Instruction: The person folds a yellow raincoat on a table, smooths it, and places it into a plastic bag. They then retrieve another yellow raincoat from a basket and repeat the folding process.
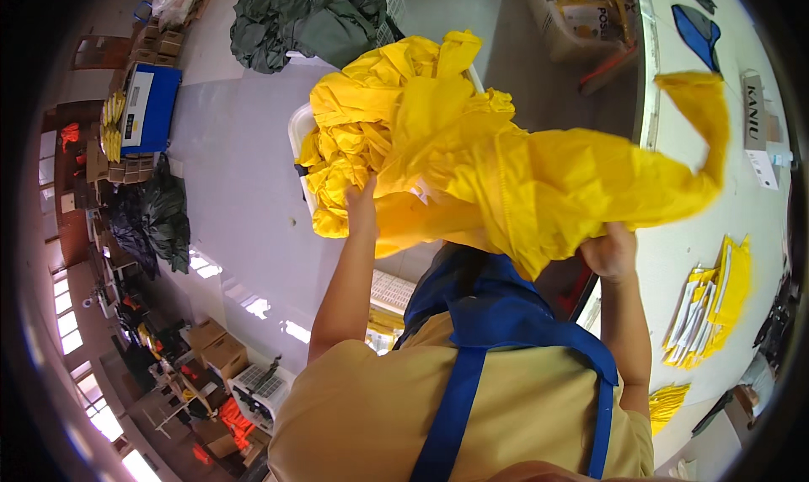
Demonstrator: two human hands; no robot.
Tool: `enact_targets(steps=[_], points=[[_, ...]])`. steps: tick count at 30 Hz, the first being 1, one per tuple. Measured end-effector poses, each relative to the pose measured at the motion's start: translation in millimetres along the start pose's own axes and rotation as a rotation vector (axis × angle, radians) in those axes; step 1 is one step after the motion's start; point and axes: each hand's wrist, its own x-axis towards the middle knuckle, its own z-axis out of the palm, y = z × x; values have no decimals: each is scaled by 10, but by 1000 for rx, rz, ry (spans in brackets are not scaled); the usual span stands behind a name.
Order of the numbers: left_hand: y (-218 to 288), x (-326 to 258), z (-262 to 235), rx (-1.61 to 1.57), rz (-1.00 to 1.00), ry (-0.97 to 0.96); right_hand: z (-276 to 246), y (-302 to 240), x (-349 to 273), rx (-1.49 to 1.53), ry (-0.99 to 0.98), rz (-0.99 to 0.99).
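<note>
A large crumpled yellow garment [548,174], thin like rainwear, stretches from a white plastic basket [298,132] to the tabletop on the right. One loose strip of it curls up at the far right end, slightly blurred. My right hand [611,250] is closed on the lower edge of this garment above the table edge. At the basket, my left hand [362,204] grips yellow cloth, its fingertips partly buried in the folds. More bunched yellow clothing [345,149] fills the basket. Which piece the left fingers hold is hard to separate from the heap.
The white table [674,204] on my right bears folded yellow packs [712,305], a small box [752,111] and a blue-and-black item [698,37]. Dark green clothing [320,23] is heaped beyond the basket. Another white crate [565,27] stands far right. A blue-and-white box [156,107] is at left.
</note>
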Motion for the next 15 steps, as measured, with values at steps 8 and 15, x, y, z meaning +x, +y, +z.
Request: enact_targets(steps=[8,15], points=[[273,184,1437,-764,-275,-475,405,-554,-259,-653,-33,359],[2196,-1336,1484,-450,255,-1006,1680,-1331,11,-1769,1,-149]])
